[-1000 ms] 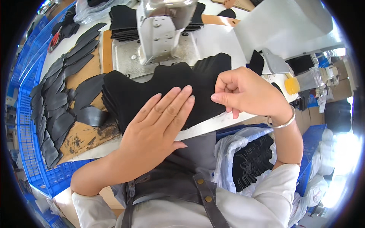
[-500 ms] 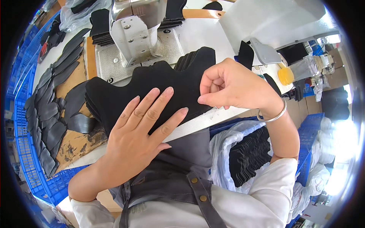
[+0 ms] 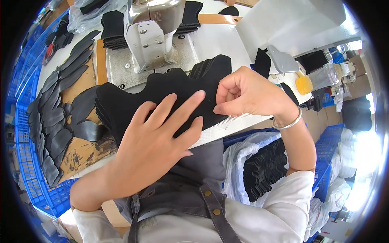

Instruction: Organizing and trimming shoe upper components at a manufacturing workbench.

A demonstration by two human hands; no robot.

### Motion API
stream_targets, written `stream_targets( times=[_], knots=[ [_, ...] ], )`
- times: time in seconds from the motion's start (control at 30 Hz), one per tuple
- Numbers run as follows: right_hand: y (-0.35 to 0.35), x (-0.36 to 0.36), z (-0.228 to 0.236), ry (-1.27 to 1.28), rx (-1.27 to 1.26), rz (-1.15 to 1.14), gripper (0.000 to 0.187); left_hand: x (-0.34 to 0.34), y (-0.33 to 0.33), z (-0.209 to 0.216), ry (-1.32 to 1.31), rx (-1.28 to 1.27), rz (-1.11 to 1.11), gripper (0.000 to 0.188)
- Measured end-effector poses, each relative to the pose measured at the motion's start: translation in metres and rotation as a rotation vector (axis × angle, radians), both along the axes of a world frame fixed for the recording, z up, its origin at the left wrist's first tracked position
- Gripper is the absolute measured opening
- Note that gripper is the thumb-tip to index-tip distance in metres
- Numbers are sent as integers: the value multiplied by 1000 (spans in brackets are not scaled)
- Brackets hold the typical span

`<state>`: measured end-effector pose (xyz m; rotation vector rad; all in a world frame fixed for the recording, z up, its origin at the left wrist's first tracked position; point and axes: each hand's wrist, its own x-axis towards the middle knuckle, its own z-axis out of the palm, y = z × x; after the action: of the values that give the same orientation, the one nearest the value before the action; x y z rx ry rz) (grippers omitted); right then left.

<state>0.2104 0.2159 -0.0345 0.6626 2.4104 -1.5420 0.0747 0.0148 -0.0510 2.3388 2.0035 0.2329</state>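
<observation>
A stack of black fabric pieces (image 3: pixel 162 87) with curved, notched edges lies in front of a metal sewing machine head (image 3: pixel 150 40). Over the stack's middle, my left hand (image 3: pixel 156 141) has its fingers spread, with nothing held in them. My right hand (image 3: pixel 247 93) is at the stack's right end, thumb and fingertips brought together in a pinch at the edge of the top piece. Whatever may be between those fingertips is too small to make out. The stack's front edge is partly hidden by my left hand.
Dark curved pieces (image 3: pixel 52 117) overlap on a brown board at the left, beside a blue plastic crate (image 3: pixel 28 141). A bag-lined bin of black pieces (image 3: pixel 263 170) stands below the table's right side. A yellow-capped clear bottle (image 3: pixel 304 85) is at the right.
My left hand has slid right and its fingers have bent and lifted slightly. My right hand keeps its pinch in nearly the same place. The whole view has shifted a little.
</observation>
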Motion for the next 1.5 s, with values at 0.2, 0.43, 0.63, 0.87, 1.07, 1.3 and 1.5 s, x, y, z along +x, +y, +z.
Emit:
stream_targets(
  times=[0.2,0.43,0.63,0.87,1.07,1.3,1.5],
  knots=[
    [5,5,-8,16,-83,-12,12,-11,17,-16,-124,54,-141,90],
    [7,3,-2,-32,-67,-1,13,-12,19,-16,-150,50,-152,89],
    [-3,8,-2,-10,109,32,25,-12,17,-17,-149,57,-143,88],
    [-59,40,-18,214,907,-268,41,-13,14,-21,-144,85,-181,95],
    [-86,33,-42,541,786,-561,39,-14,14,-36,-207,269,-127,95],
    [-98,26,7,790,-155,-579,66,-17,-41,3,272,724,108,41],
    [-84,34,-23,831,445,-161,75,-97,-92,28,360,720,466,47]
  ],
)
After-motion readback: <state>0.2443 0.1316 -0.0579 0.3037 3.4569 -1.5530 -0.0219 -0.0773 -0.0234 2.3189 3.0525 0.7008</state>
